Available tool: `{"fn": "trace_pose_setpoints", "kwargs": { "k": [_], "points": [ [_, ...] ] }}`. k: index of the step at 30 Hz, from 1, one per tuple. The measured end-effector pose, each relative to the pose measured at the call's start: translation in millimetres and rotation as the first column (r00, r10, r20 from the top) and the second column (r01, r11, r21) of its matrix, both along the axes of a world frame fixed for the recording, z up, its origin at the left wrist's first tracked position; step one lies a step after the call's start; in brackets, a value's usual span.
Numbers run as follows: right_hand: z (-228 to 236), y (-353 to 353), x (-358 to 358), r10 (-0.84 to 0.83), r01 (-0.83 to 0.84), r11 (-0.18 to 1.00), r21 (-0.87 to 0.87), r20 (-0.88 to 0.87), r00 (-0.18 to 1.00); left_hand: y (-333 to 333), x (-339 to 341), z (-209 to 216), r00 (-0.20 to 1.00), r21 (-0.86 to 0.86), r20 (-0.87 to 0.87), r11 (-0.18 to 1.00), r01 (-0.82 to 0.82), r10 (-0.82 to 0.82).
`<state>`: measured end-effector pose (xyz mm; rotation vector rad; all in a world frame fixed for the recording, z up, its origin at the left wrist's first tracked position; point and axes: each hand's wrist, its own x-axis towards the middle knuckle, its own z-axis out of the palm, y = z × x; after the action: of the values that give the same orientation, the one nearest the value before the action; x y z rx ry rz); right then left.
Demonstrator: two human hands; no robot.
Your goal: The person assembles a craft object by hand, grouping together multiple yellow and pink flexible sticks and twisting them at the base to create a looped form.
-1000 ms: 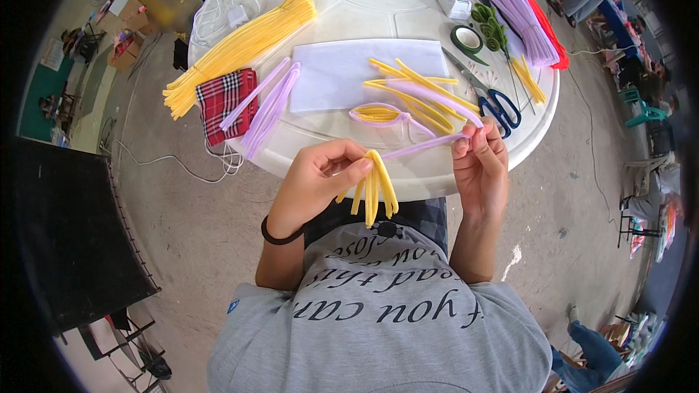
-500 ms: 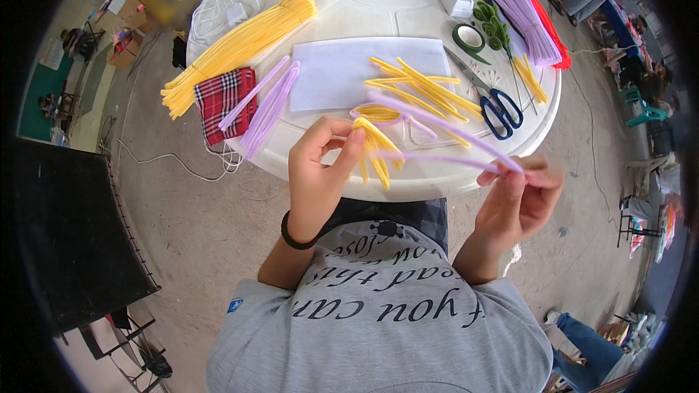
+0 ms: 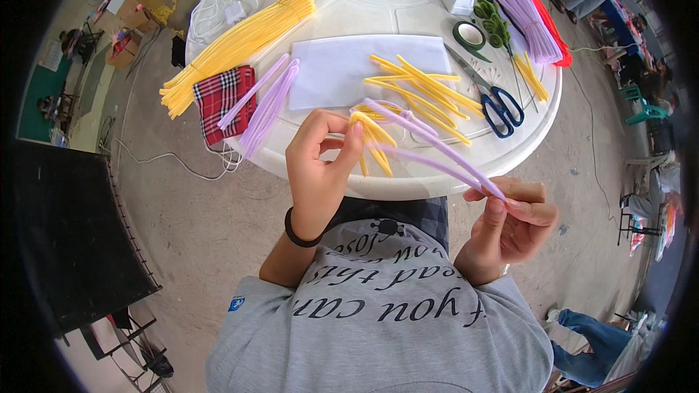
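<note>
L hand [image 3: 324,156] has the folded yellow stems [image 3: 377,144] pinched btwn thumb & fingers at the bend, tails fanning down & away to the R of the grip; R hand [image 3: 510,212] grasps the lilac stem [image 3: 466,158] at its fold, thumb vs fingertips, both lengths running back twd the L grip. Lower length is blurred near the yellow tails, so can't tell if it touches them. To do this bit well, I'd pinch the yellow bend firmly but not crush the pile, get the tails even, hold the lilac fold steady & bring the two lengths level w/o kinking. Mat'ls: both look like fuzzy pipe-cleaner stems, soft outside, prob wire-cored, so a sharp bend would likely stay put. Just beyond the L grip on the table [image 3: 364,20], a lilac-edged loop [image 3: 403,118] w/ yellow inside, partly hidden; beyond, btwn the two grips, loose stems [image 3: 422,91], straight & yellow, some across a smooth white sheet [image 3: 328,73]. Scissors [image 3: 501,110], hard navy handles, lie beyond the R grip; L of the L grip, a woven plaid cloth [image 3: 222,94].
</note>
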<state>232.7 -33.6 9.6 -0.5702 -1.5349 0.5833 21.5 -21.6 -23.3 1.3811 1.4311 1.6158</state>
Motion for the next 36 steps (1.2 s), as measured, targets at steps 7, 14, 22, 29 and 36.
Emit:
{"fn": "trace_pose_setpoints", "kwargs": {
  "k": [7, 14, 22, 29, 36],
  "points": [
    [-3.3, 2.0, -2.5, 0.046, -0.046, 0.999, 0.018, 0.006, 0.999, -1.1, -2.2, -2.4, 0.999, 0.009, 0.019, 1.000, -0.029, 0.028],
    [-4.6, -2.2, -4.0, 0.081, -0.080, 0.996, -0.024, 0.017, 0.997, -2.6, 1.2, 1.2, 1.000, 0.009, -0.001, 1.000, -0.013, 0.013],
    [-2.8, -1.8, -3.2, 0.129, -0.125, 0.990, -0.059, 0.075, 0.989, -4.4, 4.3, 6.9, 0.988, -0.004, -0.156, 1.000, -0.011, 0.010],
    [-7.7, -3.2, -13.7, 0.178, -0.176, 0.982, -0.069, 0.014, 0.984, -4.7, 5.5, 0.2, 0.981, 0.003, -0.186, 0.999, -0.047, 0.047],
    [-9.9, 0.2, -21.9, 0.233, -0.233, 0.970, -0.067, -0.002, 0.972, -7.4, 9.6, 5.8, 0.945, 0.004, -0.307, 0.993, -0.116, 0.112]
  ]
}}
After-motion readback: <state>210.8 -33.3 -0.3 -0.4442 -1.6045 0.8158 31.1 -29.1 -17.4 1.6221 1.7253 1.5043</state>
